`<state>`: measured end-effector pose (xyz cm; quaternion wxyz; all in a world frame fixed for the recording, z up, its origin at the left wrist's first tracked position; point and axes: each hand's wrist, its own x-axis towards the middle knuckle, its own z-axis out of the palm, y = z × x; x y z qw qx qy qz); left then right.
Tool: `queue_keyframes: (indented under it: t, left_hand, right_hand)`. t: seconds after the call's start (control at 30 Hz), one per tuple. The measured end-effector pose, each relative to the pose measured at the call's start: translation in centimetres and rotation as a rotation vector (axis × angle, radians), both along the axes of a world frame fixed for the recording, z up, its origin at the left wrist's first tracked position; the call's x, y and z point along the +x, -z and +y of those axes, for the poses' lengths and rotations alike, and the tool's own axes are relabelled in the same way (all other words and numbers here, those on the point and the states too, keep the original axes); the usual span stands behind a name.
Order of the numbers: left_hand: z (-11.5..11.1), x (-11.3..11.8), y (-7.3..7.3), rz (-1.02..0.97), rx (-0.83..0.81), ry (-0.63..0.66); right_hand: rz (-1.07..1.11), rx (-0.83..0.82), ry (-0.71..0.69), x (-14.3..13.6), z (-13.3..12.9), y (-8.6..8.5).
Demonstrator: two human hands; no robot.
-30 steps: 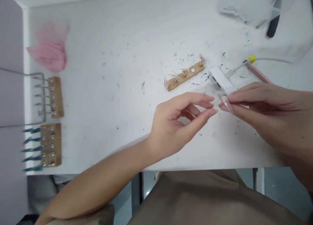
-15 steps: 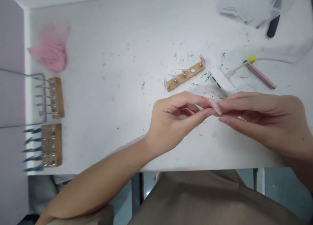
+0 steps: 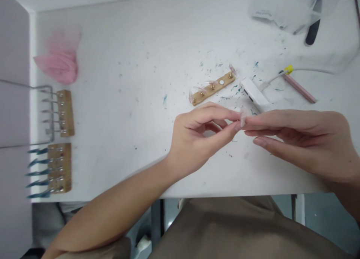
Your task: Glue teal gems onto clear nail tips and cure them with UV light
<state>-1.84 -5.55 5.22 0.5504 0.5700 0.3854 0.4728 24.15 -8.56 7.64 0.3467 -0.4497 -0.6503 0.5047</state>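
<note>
My left hand (image 3: 199, 135) and my right hand (image 3: 298, 139) meet fingertip to fingertip above the white table (image 3: 140, 63). Between them sits a small clear false nail tip (image 3: 243, 115), pinched by both hands' thumbs and forefingers. Just beyond the hands lies a short wooden holder strip (image 3: 212, 88) with brass studs and a few clear nail tips on it. A small white box (image 3: 255, 95) lies right of the strip, close behind my right hand's fingertips.
At the left edge stand two wooden holders: one (image 3: 66, 112) with bare metal pins, one (image 3: 57, 168) carrying several teal nail tips. A pink cloth (image 3: 60, 65) lies back left. A pink pen (image 3: 299, 88), yellow-capped cable (image 3: 288, 68) and clear plastic bags (image 3: 284, 7) lie back right. Teal shavings speckle the table.
My right hand brought the clear nail tip leftward to my left hand. My left fingers closed on it, and both hands now pinch it together.
</note>
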Motion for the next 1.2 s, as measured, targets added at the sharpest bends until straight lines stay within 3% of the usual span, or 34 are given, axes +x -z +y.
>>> queue_keyframes:
  t: [0.17,0.27,0.37,0.47,0.5,0.6,0.7,0.77,0.87,1.03,1.2]
  left_hand:
    - [0.1,0.0,0.3,0.004,0.049,0.007]
    - [-0.1,0.0,0.3,0.012,0.036,0.003]
    - [-0.4,0.2,0.2,0.018,-0.015,0.004]
    - [-0.5,0.3,0.0,0.023,-0.074,0.007]
    - [-0.5,0.3,0.0,0.023,-0.082,0.005]
    - [-0.4,0.2,0.0,0.008,-0.078,-0.006]
    - [-0.2,0.0,0.1,-0.006,-0.088,0.009]
    - [-0.1,-0.1,0.2,-0.003,-0.107,0.024]
    - [0.0,-0.1,0.2,-0.003,-0.121,0.026]
    - [0.2,0.0,0.1,-0.005,-0.173,-0.009]
    - [0.4,-0.2,0.2,-0.044,-0.236,0.022]
  right_hand:
    - [0.015,0.002,-0.059,0.0,0.1,-0.1]
    - [-0.067,0.136,-0.086,0.0,0.1,-0.5]
    - [-0.289,0.414,0.081,1.6,0.4,-0.6]
    - [-0.712,0.520,0.323,5.2,1.7,0.1]
    - [-0.871,0.510,0.349,6.6,2.4,0.4]
    - [-1.061,0.385,0.452,9.3,4.3,1.4]
    - [-1.282,0.128,0.544,9.3,5.1,2.0]
    - [-1.390,0.085,0.518,8.6,5.0,2.2]
    - [-1.467,0.159,0.425,7.8,4.6,2.1]
    - [-1.557,0.137,0.336,8.3,4.7,1.8]
    - [-1.372,0.396,0.372,9.6,4.2,2.2]
